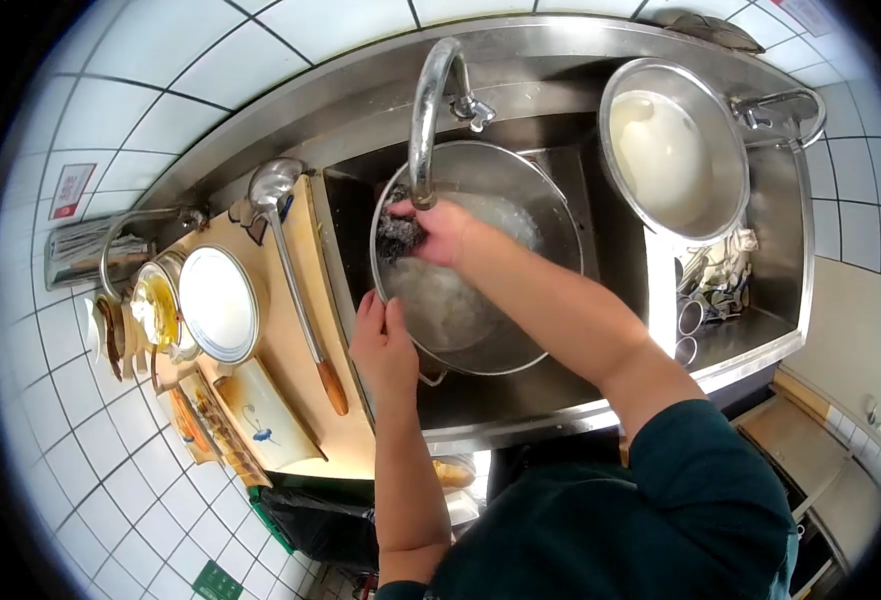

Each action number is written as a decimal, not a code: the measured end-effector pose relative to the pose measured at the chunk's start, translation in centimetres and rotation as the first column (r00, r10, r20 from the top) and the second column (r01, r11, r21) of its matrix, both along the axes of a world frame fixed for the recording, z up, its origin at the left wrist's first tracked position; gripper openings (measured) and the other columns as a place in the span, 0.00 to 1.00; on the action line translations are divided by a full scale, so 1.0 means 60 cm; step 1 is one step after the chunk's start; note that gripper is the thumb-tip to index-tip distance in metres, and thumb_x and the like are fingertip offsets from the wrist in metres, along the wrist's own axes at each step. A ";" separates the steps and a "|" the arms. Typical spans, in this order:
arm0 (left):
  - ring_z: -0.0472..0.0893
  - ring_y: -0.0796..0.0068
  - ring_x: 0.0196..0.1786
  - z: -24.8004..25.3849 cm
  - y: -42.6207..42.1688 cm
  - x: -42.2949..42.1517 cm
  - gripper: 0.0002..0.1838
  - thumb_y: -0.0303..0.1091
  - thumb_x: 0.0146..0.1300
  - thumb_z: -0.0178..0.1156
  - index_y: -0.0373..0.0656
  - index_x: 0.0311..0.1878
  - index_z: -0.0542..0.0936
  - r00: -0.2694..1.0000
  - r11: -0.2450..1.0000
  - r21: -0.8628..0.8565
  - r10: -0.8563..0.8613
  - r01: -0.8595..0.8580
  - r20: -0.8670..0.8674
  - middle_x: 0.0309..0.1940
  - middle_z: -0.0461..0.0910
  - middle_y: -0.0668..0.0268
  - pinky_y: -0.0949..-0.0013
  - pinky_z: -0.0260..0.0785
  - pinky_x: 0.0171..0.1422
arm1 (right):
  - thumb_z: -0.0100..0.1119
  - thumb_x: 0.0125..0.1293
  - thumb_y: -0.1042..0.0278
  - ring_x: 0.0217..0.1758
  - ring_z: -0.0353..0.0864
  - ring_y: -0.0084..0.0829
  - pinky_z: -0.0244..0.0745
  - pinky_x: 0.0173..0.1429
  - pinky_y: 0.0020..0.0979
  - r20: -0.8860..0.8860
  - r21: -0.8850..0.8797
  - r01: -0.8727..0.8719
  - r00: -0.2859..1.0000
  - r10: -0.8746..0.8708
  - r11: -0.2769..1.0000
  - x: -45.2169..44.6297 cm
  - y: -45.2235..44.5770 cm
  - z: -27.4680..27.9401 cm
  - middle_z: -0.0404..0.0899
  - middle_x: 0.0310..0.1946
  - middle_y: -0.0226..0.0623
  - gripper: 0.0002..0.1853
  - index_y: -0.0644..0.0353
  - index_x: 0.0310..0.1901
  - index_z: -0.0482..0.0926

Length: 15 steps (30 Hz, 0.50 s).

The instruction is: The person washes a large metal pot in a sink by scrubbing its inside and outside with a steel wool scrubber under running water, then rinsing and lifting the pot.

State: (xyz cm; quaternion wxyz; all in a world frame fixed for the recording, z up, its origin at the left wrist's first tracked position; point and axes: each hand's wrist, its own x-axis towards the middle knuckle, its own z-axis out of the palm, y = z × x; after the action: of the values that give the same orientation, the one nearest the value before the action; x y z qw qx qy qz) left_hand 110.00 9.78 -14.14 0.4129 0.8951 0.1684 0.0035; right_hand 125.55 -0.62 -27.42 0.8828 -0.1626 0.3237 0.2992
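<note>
A large round metal pot with cloudy water in its bottom stands in the sink under the tap. My right hand reaches inside it, fingers closed on a dark scouring pad pressed against the pot's left inner wall. The tap's spout hangs just above this hand and hides a small part of it. At the pot's lower left rim, my left hand grips the edge, with thumb and fingers closed round it.
A metal bowl of whitish liquid sits at the sink's right, near glasses and utensils. On the left board lie a long ladle, a white-topped round container and a rectangular plate. Another tap stands at the right.
</note>
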 end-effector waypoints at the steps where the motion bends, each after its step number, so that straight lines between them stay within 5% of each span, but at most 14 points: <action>1: 0.82 0.56 0.55 -0.001 0.001 -0.006 0.16 0.32 0.70 0.58 0.34 0.56 0.81 1.000 1.000 -0.016 0.002 -0.002 -0.005 0.57 0.81 0.52 0.64 0.72 0.61 | 0.41 0.75 0.69 0.49 0.83 0.45 0.81 0.55 0.52 -0.042 -0.041 0.023 0.999 -0.025 0.999 0.020 -0.016 -0.024 0.83 0.45 0.45 0.14 0.60 0.49 0.80; 2: 0.82 0.56 0.56 -0.001 0.003 -0.013 0.16 0.32 0.71 0.58 0.34 0.56 0.81 1.000 0.999 -0.031 0.008 -0.009 -0.011 0.57 0.81 0.52 0.64 0.71 0.61 | 0.40 0.75 0.69 0.50 0.83 0.46 0.81 0.56 0.54 -0.084 -0.081 0.040 0.995 -0.047 0.996 0.042 -0.032 -0.041 0.83 0.47 0.46 0.15 0.59 0.50 0.79; 4: 0.81 0.56 0.56 -0.001 0.006 -0.020 0.16 0.33 0.71 0.57 0.34 0.57 0.81 1.000 0.999 -0.050 -0.001 0.000 -0.012 0.57 0.81 0.51 0.64 0.71 0.62 | 0.39 0.76 0.69 0.51 0.83 0.48 0.80 0.57 0.57 -0.258 -0.186 0.414 0.855 -0.450 0.891 0.077 -0.095 -0.063 0.82 0.51 0.50 0.16 0.63 0.54 0.77; 7: 0.81 0.56 0.57 -0.003 0.001 -0.020 0.16 0.33 0.71 0.57 0.34 0.57 0.81 1.000 0.998 -0.062 -0.030 0.030 -0.006 0.57 0.81 0.50 0.64 0.71 0.62 | 0.37 0.76 0.64 0.59 0.79 0.54 0.73 0.65 0.61 -0.149 -0.238 0.513 0.819 -0.553 0.824 0.050 -0.074 -0.090 0.78 0.57 0.51 0.19 0.64 0.57 0.75; 10: 0.81 0.56 0.57 -0.007 0.008 -0.017 0.16 0.33 0.71 0.58 0.33 0.56 0.80 1.000 0.998 -0.060 0.002 -0.003 -0.019 0.56 0.81 0.49 0.64 0.71 0.63 | 0.50 0.71 0.64 0.43 0.79 0.39 0.74 0.55 0.35 0.041 -0.190 0.084 0.996 -0.078 0.978 -0.027 0.030 -0.005 0.82 0.42 0.42 0.12 0.60 0.46 0.80; 11: 0.82 0.56 0.57 -0.009 0.014 -0.013 0.16 0.33 0.71 0.58 0.33 0.56 0.80 0.999 0.997 -0.067 0.026 -0.028 -0.024 0.56 0.81 0.48 0.64 0.71 0.63 | 0.55 0.69 0.60 0.44 0.78 0.36 0.73 0.55 0.34 0.024 -0.101 -0.279 0.959 0.282 0.955 -0.059 0.059 -0.006 0.82 0.40 0.39 0.11 0.58 0.43 0.80; 14: 0.84 0.59 0.53 -0.021 0.013 -0.010 0.16 0.32 0.70 0.59 0.32 0.56 0.81 0.998 0.998 -0.009 0.059 -0.059 0.020 0.52 0.84 0.49 0.65 0.73 0.59 | 0.57 0.68 0.56 0.46 0.79 0.34 0.72 0.56 0.37 0.176 -0.128 -0.664 0.715 0.676 0.736 -0.217 0.036 0.005 0.83 0.41 0.37 0.14 0.55 0.46 0.82; 15: 0.84 0.59 0.52 -0.019 0.010 -0.009 0.16 0.32 0.70 0.59 0.32 0.56 0.81 0.996 0.995 -0.038 0.093 -0.093 -0.001 0.51 0.84 0.49 0.65 0.73 0.58 | 0.56 0.68 0.56 0.49 0.79 0.36 0.72 0.58 0.38 0.210 -0.386 -0.754 0.490 0.846 0.532 -0.251 -0.001 -0.003 0.84 0.45 0.39 0.16 0.56 0.50 0.82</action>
State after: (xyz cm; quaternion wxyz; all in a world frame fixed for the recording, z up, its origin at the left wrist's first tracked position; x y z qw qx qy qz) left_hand 109.46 10.37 -15.31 0.4294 0.8782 0.2096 0.0197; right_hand 110.48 -0.71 -27.58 0.6557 -0.4550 0.0693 0.5985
